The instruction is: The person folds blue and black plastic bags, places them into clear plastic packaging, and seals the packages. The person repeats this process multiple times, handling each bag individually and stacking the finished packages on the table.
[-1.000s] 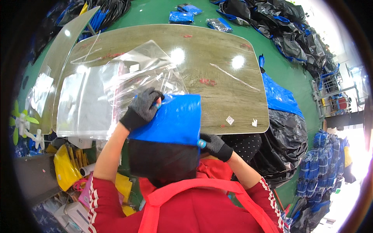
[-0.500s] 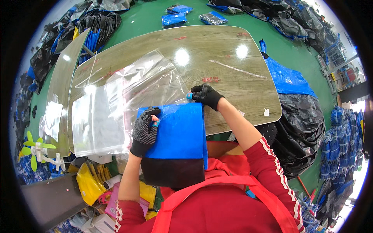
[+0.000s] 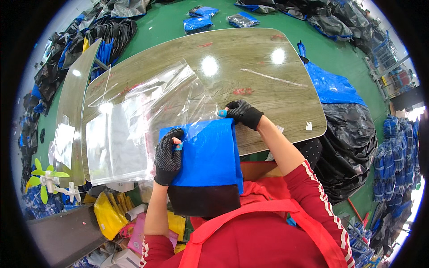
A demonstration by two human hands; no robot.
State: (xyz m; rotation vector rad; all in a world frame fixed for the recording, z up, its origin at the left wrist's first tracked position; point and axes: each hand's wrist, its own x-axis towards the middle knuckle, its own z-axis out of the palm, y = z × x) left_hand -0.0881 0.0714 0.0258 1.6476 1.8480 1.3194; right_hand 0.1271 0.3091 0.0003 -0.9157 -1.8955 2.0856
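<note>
Now both gloved hands grip the folded blue-and-black item at the table edge.

My left hand [image 3: 168, 154] clamps its left side, my right hand [image 3: 241, 112] pinches the top right corner; the blue-and-black item [image 3: 206, 167] isn't yet inside the clear plastic bags [image 3: 147, 120] on the wooden table [image 3: 268, 85], so I judge bagging remains.

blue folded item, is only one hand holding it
No, both gloved hands grip the blue folded item: the left hand at its left edge, the right hand at its top right corner.
</note>
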